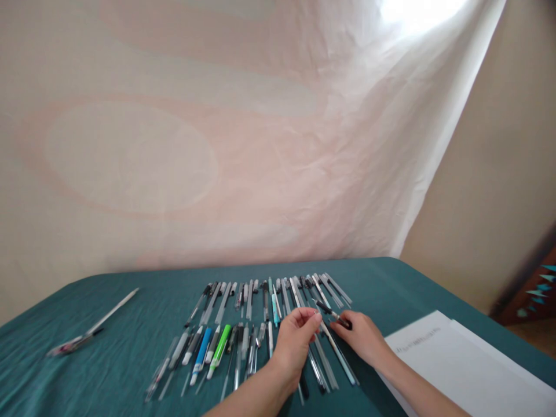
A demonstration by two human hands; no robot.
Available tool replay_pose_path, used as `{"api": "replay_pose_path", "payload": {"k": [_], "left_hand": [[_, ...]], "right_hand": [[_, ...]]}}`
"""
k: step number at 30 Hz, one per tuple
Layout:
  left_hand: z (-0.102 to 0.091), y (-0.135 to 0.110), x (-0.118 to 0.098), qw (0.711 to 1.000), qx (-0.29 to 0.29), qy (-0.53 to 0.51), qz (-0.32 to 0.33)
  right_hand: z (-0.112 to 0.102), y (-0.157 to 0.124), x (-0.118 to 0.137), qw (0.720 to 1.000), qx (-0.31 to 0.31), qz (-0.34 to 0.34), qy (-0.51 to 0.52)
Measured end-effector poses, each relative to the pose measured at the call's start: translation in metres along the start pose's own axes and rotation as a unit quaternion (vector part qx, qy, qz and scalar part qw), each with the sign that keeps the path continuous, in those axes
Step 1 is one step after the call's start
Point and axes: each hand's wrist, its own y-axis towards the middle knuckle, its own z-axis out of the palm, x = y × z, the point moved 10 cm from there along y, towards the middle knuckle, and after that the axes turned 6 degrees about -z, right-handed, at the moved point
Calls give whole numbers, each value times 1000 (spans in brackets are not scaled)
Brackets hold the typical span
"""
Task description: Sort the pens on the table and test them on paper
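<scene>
My right hand is closed around a dark pen, whose slim tip points up and to the left. Close beside it, my left hand is pinched, thumb against fingertips; anything between them is too small to make out. Both hands hover over the right end of the front row of pen parts, among clear tubes and slim refills. Left of my left hand lie a green highlighter and a blue marker. My left forearm hides part of this row.
A back row of pens and clear barrels runs across the green-covered table. White paper sheets with faint writing lie at the right. Far left, a long white stick rests by a small reddish bundle. A pale cloth hangs behind.
</scene>
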Motion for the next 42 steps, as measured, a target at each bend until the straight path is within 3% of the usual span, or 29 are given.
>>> {"api": "replay_pose_path", "payload": {"k": [25,32,38,42], "left_hand": [[3,-2,-1,1000,15,4,7],[7,-5,-11,997,22,49,57],[7,-5,-13,984,-6,155,93],[8,-4,-11,983,0,147,105]], "right_hand": [[-12,0,18,996,-27,-29,77],[-22,-10,50,969,-11,-36,245],[-20,-19,70,968,13,-41,246],[-21,-20,72,973,13,-41,225]]}}
